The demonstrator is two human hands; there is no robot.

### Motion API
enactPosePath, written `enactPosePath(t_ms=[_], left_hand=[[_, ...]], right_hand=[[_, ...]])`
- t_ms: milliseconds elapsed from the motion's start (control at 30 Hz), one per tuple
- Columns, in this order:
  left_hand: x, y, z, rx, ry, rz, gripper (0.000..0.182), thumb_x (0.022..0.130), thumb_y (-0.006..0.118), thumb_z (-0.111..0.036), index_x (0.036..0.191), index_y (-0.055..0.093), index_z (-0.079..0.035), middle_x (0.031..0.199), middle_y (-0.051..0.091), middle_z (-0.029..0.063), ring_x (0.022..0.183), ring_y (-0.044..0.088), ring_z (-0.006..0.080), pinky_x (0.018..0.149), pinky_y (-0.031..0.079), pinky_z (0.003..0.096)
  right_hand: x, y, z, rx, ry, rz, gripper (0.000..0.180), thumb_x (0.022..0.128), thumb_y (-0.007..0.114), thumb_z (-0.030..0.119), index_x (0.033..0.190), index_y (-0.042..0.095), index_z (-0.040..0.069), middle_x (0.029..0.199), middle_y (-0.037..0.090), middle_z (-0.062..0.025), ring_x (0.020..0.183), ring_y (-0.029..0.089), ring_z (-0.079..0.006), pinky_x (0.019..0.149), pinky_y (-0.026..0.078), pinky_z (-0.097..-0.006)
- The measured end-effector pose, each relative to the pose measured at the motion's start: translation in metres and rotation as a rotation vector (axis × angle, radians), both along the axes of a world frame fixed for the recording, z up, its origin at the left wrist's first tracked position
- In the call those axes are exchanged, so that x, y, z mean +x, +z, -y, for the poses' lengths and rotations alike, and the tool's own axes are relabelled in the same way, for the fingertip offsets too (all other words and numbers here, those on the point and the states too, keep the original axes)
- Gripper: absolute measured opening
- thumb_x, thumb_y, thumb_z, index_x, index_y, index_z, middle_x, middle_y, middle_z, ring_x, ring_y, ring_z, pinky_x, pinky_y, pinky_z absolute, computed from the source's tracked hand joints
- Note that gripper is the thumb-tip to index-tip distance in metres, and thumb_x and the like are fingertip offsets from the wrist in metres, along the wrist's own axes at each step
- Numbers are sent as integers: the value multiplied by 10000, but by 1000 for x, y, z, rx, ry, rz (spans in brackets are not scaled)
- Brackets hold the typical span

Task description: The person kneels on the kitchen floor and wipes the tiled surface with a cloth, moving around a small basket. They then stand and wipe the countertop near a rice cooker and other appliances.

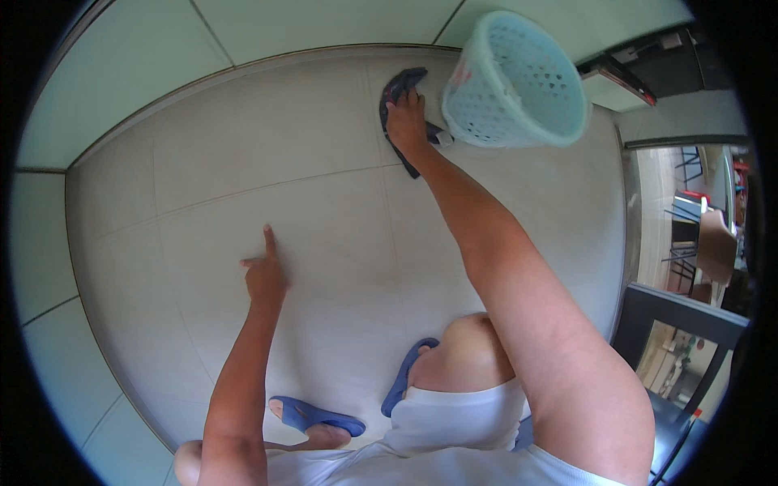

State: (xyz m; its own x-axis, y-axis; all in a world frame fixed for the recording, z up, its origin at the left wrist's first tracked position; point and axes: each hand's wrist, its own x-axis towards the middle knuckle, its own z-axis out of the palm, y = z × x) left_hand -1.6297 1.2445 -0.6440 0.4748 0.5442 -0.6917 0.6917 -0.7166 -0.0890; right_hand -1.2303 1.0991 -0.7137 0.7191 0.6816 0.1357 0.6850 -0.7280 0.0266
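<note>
My right hand (406, 124) reaches far forward, its fingers on a crumpled dark cloth (389, 91) low at the floor. The cloth looks dark navy with small reddish marks, and a pale tag (445, 139) shows at its right end. My palm and fingers cover part of the cloth. Right beside it stands a light-blue perforated plastic laundry basket (486, 103), its mouth facing up and to the right. My left hand (265, 273) hangs over the tiled floor (328, 231) with index finger and thumb stretched apart. It holds nothing.
Pale green panels (328, 27) run along the far side and the left. Dark shelving (681, 61) is at the upper right. An opening on the right shows chairs (717, 246) beyond a dark-framed panel (638, 316). Blue slippers (316, 416) are on my feet.
</note>
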Motion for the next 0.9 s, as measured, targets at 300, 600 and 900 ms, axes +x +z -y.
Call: enactPosePath(t_ms=[300,600,900], left_hand=[[0,-19,3,77,-90,-4,1431,700,911,-179,1651,-156,-257,1288,425,586,961,737,440,773,606,398],[-15,-8,3,104,-116,-2,1043,933,670,-129,1671,-65,-178,1223,498,568,1066,697,528,888,591,501],[-7,-4,5,112,-130,35,917,974,576,-79,1676,-5,-171,1247,492,559,1064,689,550,844,610,509]], right_hand=[[-170,-4,-188,14,633,-65,433,1020,546,283,1219,637,-91,1351,590,-232,1354,469,-436,1211,258,-574],[-105,30,-125,259,316,-177,310,955,625,289,1223,703,154,1157,633,-177,1139,598,-379,928,484,-544],[-131,28,-131,34,26,-254,504,1017,557,428,1233,645,-18,1215,558,-261,1164,553,-411,945,507,-544]])
